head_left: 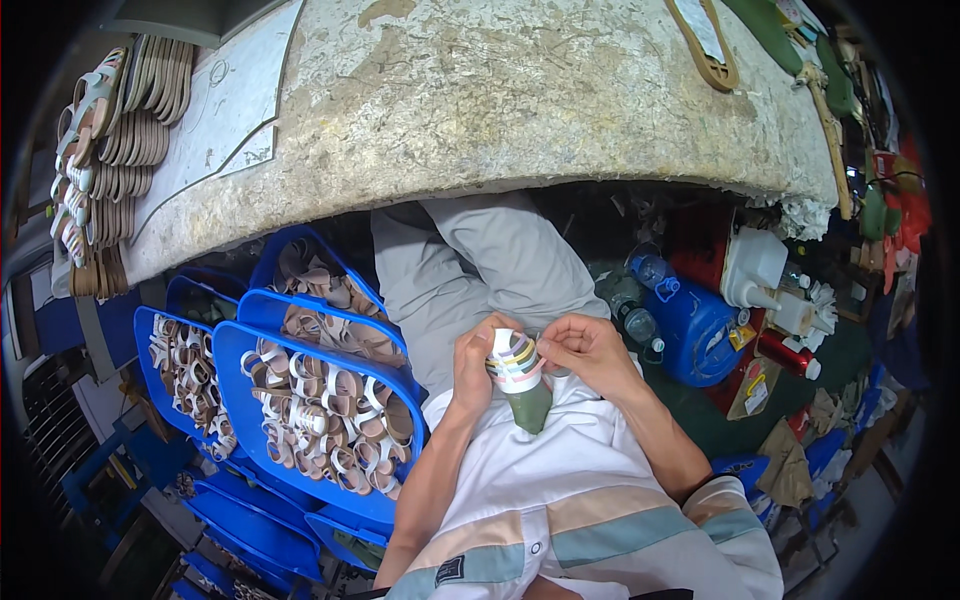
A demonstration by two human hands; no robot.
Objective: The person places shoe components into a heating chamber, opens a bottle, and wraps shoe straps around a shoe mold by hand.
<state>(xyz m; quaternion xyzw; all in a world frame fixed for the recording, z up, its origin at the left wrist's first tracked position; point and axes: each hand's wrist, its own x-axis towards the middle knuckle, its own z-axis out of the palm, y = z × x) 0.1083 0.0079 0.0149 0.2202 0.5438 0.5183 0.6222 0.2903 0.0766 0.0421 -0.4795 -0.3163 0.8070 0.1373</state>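
Above my lap is a green shoe last [530,408], its pointed end toward my body. A sandal upper [514,358] with a white piece and several pastel straps in yellow, purple and pink is wrapped around it. My left hand [474,362] is closed around the left side of the upper and last. From the right, my right hand [592,352] pinches the edge of the straps between thumb and fingertips. The underside of the last is hidden from me.
A worn, pale workbench [520,100] curves ahead, with stacked soles [150,90] at its left and a tan sole [715,60] at its far right. Blue bins [225,390] of strappy sandal parts [325,415] stand at my left. Bottles [650,275] and a blue jug [695,340] are right.
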